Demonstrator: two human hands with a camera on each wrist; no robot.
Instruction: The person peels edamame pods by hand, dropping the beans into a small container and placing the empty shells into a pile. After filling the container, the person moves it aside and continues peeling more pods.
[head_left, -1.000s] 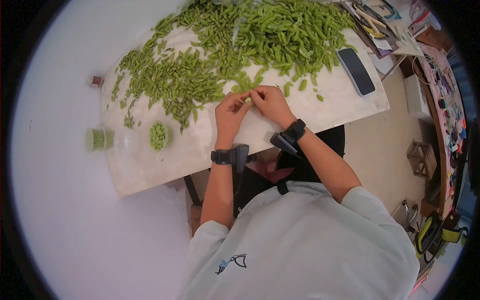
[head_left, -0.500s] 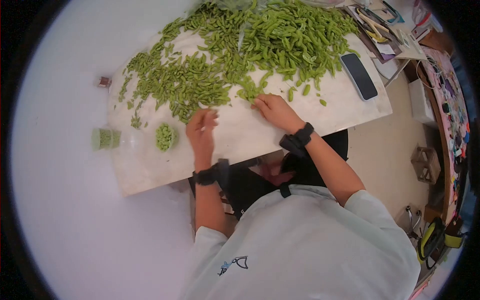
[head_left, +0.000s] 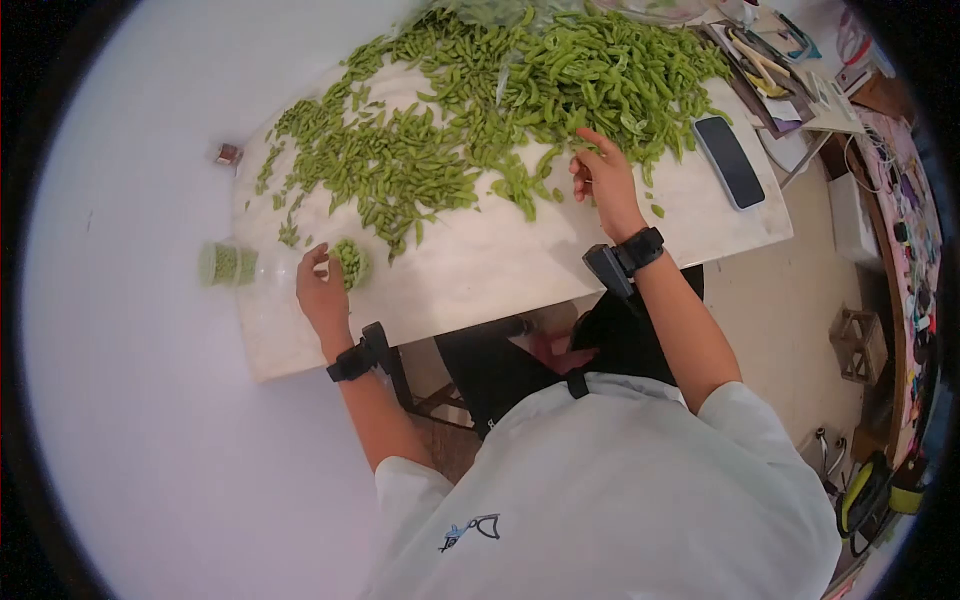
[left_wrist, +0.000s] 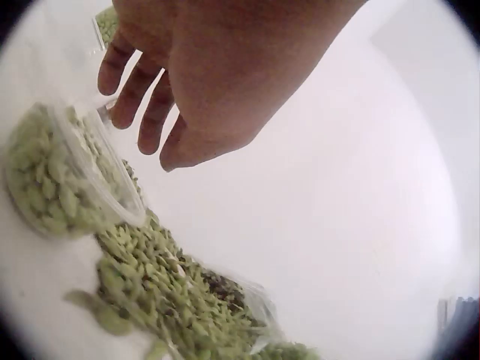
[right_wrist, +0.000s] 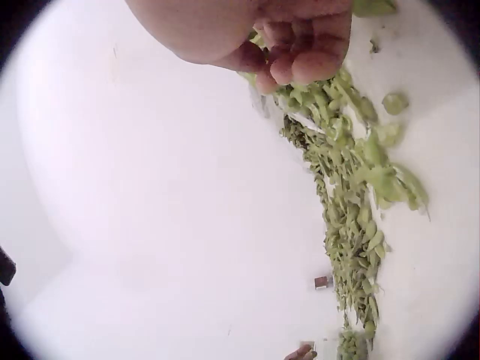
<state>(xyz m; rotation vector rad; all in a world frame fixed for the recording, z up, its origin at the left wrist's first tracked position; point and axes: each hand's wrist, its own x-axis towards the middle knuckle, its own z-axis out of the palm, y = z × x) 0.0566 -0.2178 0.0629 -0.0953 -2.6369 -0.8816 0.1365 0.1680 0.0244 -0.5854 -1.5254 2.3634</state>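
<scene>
Beside a clear tub of shelled green beans (head_left: 349, 262), the left hand (head_left: 323, 292) hovers at the tub's left rim. In the left wrist view that hand (left_wrist: 187, 67) has its fingers spread and hanging, with nothing seen in them, and the tub (left_wrist: 67, 176) is just beyond. The right hand (head_left: 612, 190) is above the front edge of the large heap of green pods (head_left: 610, 80), index finger extended. Seen from the right wrist, this hand (right_wrist: 262, 34) has loosely bent fingers with no held thing visible. Smaller pods (head_left: 400, 160) spread across the table's middle.
A second clear tub of beans (head_left: 226, 264) stands at the table's left edge, near a small brown-capped jar (head_left: 228, 154). A phone (head_left: 729, 162) lies on the right of the white table (head_left: 690, 225). Papers and tools (head_left: 765, 75) are at the back right.
The hands have parted. The left hand has moved left to the bean tub. The right hand has lifted off the pods at the front and moved right and back toward the heap.
</scene>
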